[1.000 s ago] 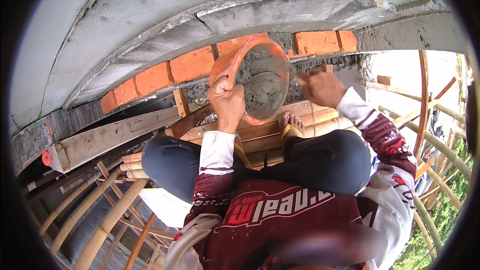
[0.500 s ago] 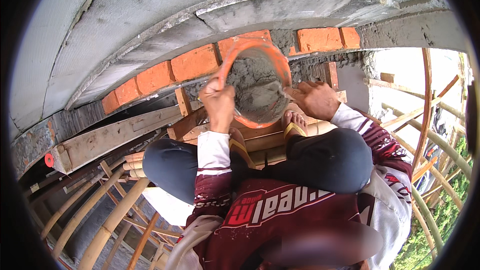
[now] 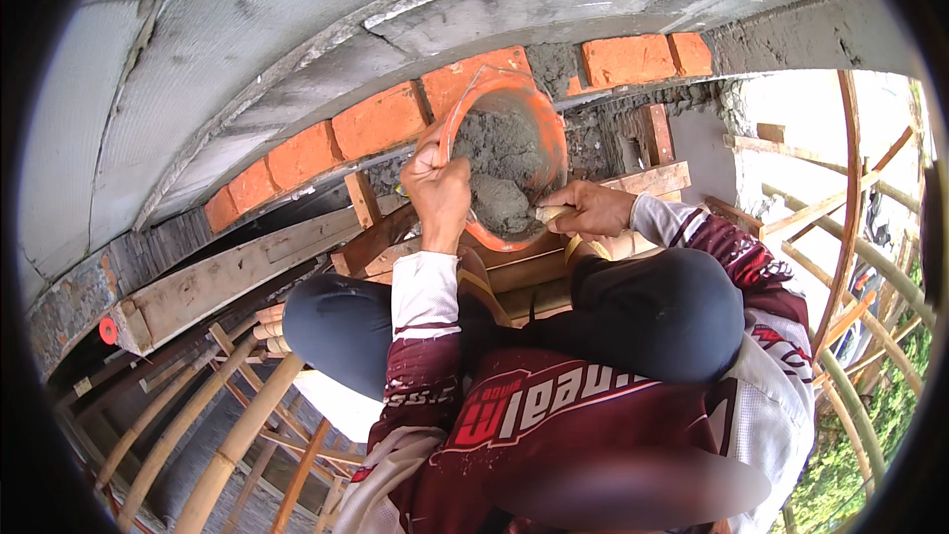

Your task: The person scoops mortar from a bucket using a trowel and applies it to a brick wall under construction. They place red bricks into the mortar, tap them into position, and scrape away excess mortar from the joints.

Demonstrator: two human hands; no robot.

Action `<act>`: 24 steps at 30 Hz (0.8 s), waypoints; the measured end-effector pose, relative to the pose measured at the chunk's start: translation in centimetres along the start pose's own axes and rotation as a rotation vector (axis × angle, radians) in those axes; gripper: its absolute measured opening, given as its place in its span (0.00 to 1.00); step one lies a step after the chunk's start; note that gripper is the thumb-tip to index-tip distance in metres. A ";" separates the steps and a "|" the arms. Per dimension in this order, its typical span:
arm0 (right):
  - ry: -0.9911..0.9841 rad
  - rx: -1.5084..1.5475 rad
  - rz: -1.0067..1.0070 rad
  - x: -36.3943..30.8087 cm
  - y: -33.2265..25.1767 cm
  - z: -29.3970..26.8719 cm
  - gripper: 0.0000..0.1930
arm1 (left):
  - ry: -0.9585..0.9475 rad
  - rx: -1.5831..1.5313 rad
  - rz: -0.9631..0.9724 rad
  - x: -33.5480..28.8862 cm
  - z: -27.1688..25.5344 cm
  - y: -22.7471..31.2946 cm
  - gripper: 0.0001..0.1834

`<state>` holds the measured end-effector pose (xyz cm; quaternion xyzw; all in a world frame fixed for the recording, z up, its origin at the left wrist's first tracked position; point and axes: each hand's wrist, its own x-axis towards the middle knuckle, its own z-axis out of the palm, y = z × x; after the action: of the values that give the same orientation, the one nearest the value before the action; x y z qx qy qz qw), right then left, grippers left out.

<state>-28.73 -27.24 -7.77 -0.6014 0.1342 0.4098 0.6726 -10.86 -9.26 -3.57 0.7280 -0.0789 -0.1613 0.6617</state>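
An orange bucket (image 3: 558, 143) tilts in front of me, with wet grey mortar (image 3: 494, 138) inside. My left hand (image 3: 438, 193) is closed round the bucket's left rim. Closed on the handle of a trowel (image 3: 550, 213), my right hand (image 3: 593, 210) is at the bucket's lower right edge. The trowel's blade lies inside the bucket under a rounded lump of mortar, so its outline is hidden. Behind the bucket runs a row of orange bricks (image 3: 379, 122), with grey mortar filling a gap between two of them.
A grey block wall (image 3: 297, 30) rises beyond the bricks. I squat on bamboo poles and boards; a long timber beam (image 3: 237, 272) lies to the left. Bamboo scaffolding (image 3: 232, 435) stands lower left, and more poles (image 3: 848, 218) on the right, with greenery below.
My right hand has turned and moved slightly down and left, and the trowel handle now shows. A mortar lump has gathered on the blade. My left hand keeps its hold on the rim.
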 end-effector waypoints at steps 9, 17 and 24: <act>0.102 0.017 -0.041 -6.9 -0.7 -3.9 0.20 | 0.264 -0.115 -0.290 -3.6 -2.0 -2.9 0.11; 0.678 -0.704 -0.167 -9.9 1.1 -14.5 0.17 | 0.276 0.009 -0.259 -4.7 -2.2 -3.3 0.12; 1.180 -1.234 -0.065 -6.6 4.0 -15.7 0.23 | 0.294 0.028 -0.142 -4.2 -1.6 -2.2 0.09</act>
<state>-30.82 -44.45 -9.87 -0.9785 0.1981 0.0095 0.0561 -14.44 -6.12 -5.09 0.7565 0.0683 -0.0982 0.6429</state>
